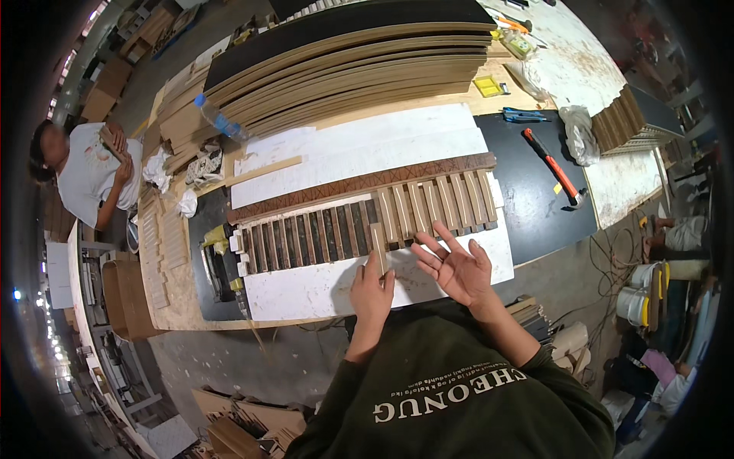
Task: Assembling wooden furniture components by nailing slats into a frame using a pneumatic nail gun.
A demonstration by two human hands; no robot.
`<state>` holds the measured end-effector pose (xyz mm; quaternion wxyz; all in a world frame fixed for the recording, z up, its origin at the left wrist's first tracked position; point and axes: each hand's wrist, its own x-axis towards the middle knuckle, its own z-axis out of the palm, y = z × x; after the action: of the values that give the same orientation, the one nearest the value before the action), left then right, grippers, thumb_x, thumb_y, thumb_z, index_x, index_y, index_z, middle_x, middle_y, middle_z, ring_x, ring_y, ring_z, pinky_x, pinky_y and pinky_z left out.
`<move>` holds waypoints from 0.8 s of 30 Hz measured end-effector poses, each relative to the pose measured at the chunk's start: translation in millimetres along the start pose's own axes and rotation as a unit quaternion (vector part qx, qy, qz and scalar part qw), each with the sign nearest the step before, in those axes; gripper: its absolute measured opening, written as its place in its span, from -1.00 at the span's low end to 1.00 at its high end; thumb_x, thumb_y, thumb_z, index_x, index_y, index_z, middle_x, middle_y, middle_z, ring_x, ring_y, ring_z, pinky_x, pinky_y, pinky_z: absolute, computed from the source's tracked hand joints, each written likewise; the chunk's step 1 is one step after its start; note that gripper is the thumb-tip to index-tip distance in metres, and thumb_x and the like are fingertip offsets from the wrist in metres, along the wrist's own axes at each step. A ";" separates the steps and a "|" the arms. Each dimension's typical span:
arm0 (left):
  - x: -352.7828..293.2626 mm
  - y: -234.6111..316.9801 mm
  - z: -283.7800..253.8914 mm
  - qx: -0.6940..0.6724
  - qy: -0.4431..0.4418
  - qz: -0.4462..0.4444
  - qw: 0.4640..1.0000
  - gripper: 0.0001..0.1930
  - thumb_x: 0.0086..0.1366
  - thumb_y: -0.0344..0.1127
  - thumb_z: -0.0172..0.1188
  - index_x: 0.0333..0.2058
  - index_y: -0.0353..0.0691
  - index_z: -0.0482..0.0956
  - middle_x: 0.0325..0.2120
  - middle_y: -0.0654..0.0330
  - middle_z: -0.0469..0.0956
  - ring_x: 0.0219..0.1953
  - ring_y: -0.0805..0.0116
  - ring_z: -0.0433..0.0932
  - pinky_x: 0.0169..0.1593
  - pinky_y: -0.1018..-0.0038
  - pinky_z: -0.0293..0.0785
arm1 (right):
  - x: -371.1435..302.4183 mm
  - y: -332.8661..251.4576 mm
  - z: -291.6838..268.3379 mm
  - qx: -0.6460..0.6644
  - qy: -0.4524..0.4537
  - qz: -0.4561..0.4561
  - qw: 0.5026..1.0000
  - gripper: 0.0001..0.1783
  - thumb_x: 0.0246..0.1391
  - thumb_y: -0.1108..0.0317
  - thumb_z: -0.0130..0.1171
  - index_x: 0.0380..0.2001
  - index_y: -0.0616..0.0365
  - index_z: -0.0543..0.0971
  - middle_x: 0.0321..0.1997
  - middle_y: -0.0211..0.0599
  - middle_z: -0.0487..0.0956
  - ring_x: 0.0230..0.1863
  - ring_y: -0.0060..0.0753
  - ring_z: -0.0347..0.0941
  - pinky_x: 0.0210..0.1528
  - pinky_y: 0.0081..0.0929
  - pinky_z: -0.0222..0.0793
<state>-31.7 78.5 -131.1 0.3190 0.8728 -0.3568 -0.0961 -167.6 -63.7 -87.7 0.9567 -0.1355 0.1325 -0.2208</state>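
My left hand [371, 297] is closed around a short, light wooden strip [378, 237], which points away from me over the near edge of a slatted row. My right hand [468, 277] is open beside it, palm up and fingers spread, holding nothing. The row lies on a white board [306, 297]. On its left part, brown slats [312, 236] stand with dark gaps between them; on the right, several light strips [443, 205] lie side by side, some with a pale line along them. A long reddish-brown bar [359, 180] runs along the far side.
Behind the row rises a stack of dark-topped boards [344, 65]. A red-and-black hammer [552, 168] lies on a black panel [520, 218] at right, near blue-handled pliers [525, 115]. A water bottle [220, 120] leans at left. Another person [95, 168] stands at the left end, holding a piece.
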 end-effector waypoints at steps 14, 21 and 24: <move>68.0 -2.0 -17.6 0.125 -0.089 0.082 0.985 -0.33 0.02 -0.05 0.32 0.09 -0.23 0.40 -0.35 -0.02 0.57 -0.33 0.03 0.58 -0.29 0.20 0.50 | 7.6 8.0 6.1 0.020 0.018 -0.015 1.000 -0.19 0.13 -0.17 -0.09 0.33 0.05 0.08 0.35 0.03 0.13 0.35 0.00 0.08 0.33 -0.16 0.06; 98.1 4.8 -33.8 0.166 -0.152 0.082 0.971 -0.43 0.11 0.08 0.18 0.03 -0.14 0.46 -0.46 0.07 0.61 -0.42 0.08 0.60 -0.35 0.23 0.51 | 24.9 45.6 11.7 0.052 -0.020 0.000 0.998 -0.15 0.10 -0.17 -0.03 0.33 0.05 0.07 0.39 0.01 0.05 0.36 0.00 0.06 0.34 -0.11 0.04; 103.6 -25.4 -83.4 0.117 -0.113 0.024 0.986 -0.48 0.16 0.11 0.13 0.03 -0.01 0.47 -0.40 0.07 0.61 -0.36 0.04 0.59 -0.28 0.19 0.50 | 45.2 67.8 24.0 0.029 -0.019 0.030 0.999 -0.16 0.11 -0.19 -0.05 0.34 0.03 0.07 0.35 -0.09 0.19 0.33 -0.05 0.14 0.32 -0.12 0.10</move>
<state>90.9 62.1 -75.8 0.1744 0.8788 -0.4203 -0.1435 -94.6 -20.9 -95.7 0.9687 -0.1076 0.1121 -0.1934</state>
